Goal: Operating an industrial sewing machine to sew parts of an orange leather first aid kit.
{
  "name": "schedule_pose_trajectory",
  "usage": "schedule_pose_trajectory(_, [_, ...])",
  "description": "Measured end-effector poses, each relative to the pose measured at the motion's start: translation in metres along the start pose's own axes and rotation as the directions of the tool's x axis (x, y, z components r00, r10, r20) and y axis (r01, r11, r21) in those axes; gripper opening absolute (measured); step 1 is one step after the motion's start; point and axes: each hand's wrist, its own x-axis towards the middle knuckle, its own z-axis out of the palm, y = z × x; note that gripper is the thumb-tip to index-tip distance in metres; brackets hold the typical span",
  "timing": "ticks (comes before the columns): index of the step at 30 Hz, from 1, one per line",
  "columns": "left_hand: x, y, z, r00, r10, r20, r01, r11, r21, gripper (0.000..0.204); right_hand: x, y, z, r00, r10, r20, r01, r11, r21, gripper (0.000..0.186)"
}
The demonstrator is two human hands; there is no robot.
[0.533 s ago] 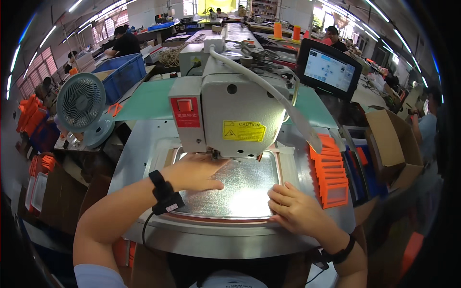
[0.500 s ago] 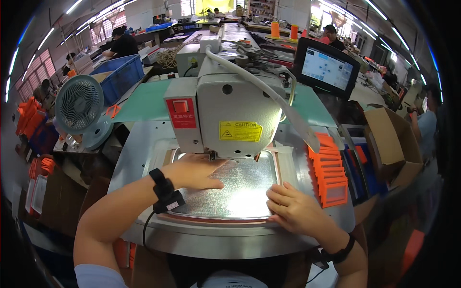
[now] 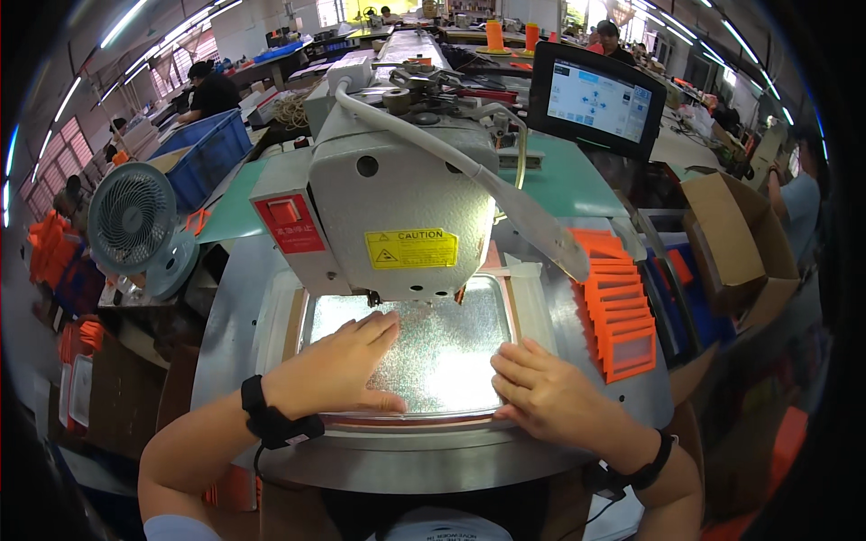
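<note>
A shiny, silvery rectangular sheet (image 3: 442, 352) lies in a flat frame with a pale border (image 3: 516, 316) under the grey head of a sewing machine (image 3: 397, 198). My left hand (image 3: 338, 365) rests on the left part of the sheet, palm down, its fingers stretched and the thumb spread toward the near edge. On the right, my right hand (image 3: 541, 388) lies along the frame's right edge with loosely bent fingers, holding nothing that I can see. The machine head hides the far edge of the sheet.
Orange-bordered rectangular pieces (image 3: 622, 316) overlap in a row on the metal table (image 3: 361, 460) at right. A lit screen (image 3: 595, 101) stands behind them. At left are a fan (image 3: 133, 218) and a blue crate (image 3: 203, 158). An open cardboard box (image 3: 735, 243) sits far right.
My left hand has drawn back toward me from beneath the machine head, uncovering more of the sheet. My right hand stays at the right edge. The view has shifted slightly.
</note>
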Motion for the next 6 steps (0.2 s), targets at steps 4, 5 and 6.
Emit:
schedule_pose_trajectory(4, [-0.0044, 0.0016, -0.0004, 0.996, 0.035, 0.082, -0.042, 0.995, 0.095, 0.114, 0.0027, 0.0007, -0.0052, 0.999, 0.004, 0.053, -0.005, 1.000, 0.026, 0.037])
schedule_pose_trajectory(5, [-0.0043, 0.0016, -0.0020, 0.993, 0.025, 0.114, -0.037, 0.995, 0.096, 0.114, 0.0020, 0.0010, -0.0054, 0.998, 0.009, 0.062, -0.011, 0.999, 0.035, 0.038])
schedule_pose_trajectory(6, [-0.0041, 0.0012, -0.0035, 0.989, 0.016, 0.146, -0.031, 0.995, 0.098, 0.115, 0.0009, 0.0012, -0.0052, 0.997, 0.014, 0.071, -0.018, 0.999, 0.043, 0.039])
